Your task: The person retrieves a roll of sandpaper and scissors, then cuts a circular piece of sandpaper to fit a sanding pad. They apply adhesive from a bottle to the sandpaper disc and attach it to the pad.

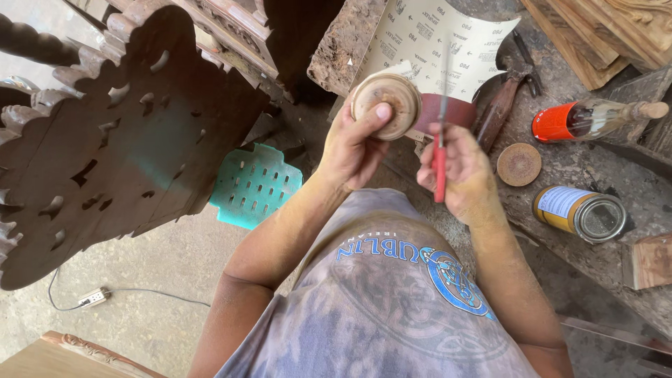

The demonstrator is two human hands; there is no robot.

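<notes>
My left hand (357,143) grips a round wooden disc (386,105) with a pale sheet of sandpaper behind it, thumb pressed on the disc's face. My right hand (455,168) is closed on the red handle of a thin blade tool (440,140), whose metal blade points up beside the disc. A dark red sandpaper piece (455,112) lies just behind both hands. The two hands are close together above my lap.
A large sandpaper sheet (434,35) lies on the rough workbench (574,157), with a hammer (500,105), a small round wooden disc (519,164), a tin can (581,212) and a bottle (595,117). A carved dark wood panel (105,140) stands left; a teal plastic stool (253,183) and power strip (92,298) sit on the floor.
</notes>
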